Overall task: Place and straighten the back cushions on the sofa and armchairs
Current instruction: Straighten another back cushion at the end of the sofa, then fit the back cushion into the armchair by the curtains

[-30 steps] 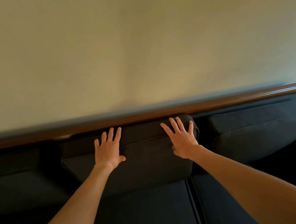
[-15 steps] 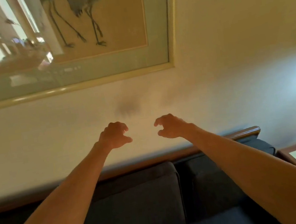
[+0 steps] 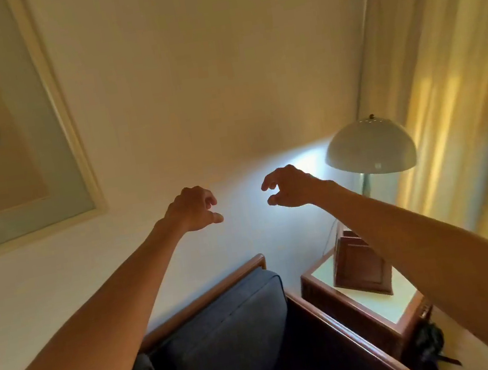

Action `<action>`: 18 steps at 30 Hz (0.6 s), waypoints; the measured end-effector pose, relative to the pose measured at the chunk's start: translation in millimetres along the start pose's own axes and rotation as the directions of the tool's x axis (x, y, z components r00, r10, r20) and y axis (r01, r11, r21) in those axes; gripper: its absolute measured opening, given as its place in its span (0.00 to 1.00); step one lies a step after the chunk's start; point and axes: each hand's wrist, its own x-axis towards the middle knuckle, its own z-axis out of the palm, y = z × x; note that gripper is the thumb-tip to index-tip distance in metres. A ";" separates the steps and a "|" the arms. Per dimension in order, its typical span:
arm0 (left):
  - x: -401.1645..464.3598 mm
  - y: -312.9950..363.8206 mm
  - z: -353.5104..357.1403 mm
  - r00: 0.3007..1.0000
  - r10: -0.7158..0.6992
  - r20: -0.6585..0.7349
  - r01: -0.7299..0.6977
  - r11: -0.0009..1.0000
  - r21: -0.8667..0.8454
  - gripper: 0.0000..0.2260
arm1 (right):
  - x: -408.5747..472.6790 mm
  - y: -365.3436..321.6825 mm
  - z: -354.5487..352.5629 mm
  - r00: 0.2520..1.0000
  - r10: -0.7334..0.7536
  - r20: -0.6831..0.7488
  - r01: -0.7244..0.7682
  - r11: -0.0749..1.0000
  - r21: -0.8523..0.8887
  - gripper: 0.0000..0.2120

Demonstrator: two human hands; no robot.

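A dark blue back cushion (image 3: 227, 339) leans upright against the wooden back rail (image 3: 209, 297) at the right end of the sofa. Both arms are raised in front of the wall, well above the cushion and touching nothing. My left hand (image 3: 194, 208) is loosely curled, thumb pointing right. My right hand (image 3: 288, 186) hangs with fingers bent and apart, holding nothing. The rest of the sofa is hidden under my left forearm or out of frame.
A wooden side table (image 3: 371, 302) stands right of the sofa arm (image 3: 346, 328), bearing a lit lamp (image 3: 370, 147) with a wooden base. Yellow curtains (image 3: 456, 89) hang at the right. A framed picture (image 3: 6, 131) is on the wall at left.
Both hands left the middle cushion and rose into the air, fingers curling. The view swung up and to the right, bringing the sofa's right end, side table and lamp into sight.
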 end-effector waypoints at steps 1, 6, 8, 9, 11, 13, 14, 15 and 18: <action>3.9 36.2 10.6 0.999 0.049 0.022 -0.049 0.999 -0.014 0.21 | -23.4 30.4 -15.7 0.999 0.039 -0.017 -0.039 0.999 -0.023 0.16; 12.6 234.0 65.9 0.933 0.356 0.062 -0.351 0.933 -0.073 0.18 | -151.5 176.6 -94.6 0.952 0.291 -0.089 -0.300 0.948 -0.109 0.17; 15.7 310.4 92.0 0.886 0.457 0.074 -0.449 0.888 -0.101 0.16 | -202.8 229.8 -120.0 0.915 0.382 -0.127 -0.396 0.912 -0.110 0.17; 16.9 334.5 101.5 0.868 0.488 0.089 -0.477 0.870 -0.121 0.15 | -219.4 246.3 -126.4 0.902 0.409 -0.136 -0.424 0.900 -0.101 0.18; 20.1 396.6 128.4 0.816 0.565 0.121 -0.546 0.823 -0.158 0.14 | -262.3 288.7 -139.0 0.864 0.481 -0.145 -0.497 0.861 -0.106 0.18; 22.3 454.4 154.6 0.762 0.629 0.155 -0.606 0.776 -0.175 0.15 | -300.4 330.5 -146.8 0.814 0.560 -0.153 -0.578 0.808 -0.114 0.18; 24.1 481.4 168.0 0.736 0.655 0.172 -0.629 0.755 -0.186 0.16 | -317.0 351.3 -150.1 0.787 0.595 -0.163 -0.614 0.782 -0.105 0.18; 25.7 506.2 180.6 0.715 0.674 0.188 -0.644 0.739 -0.198 0.16 | -331.7 371.9 -153.2 0.762 0.624 -0.173 -0.643 0.761 -0.086 0.18; 40.0 574.2 222.3 0.652 0.724 0.226 -0.686 0.690 -0.232 0.18 | -364.2 429.4 -161.4 0.705 0.683 -0.190 -0.704 0.707 -0.067 0.17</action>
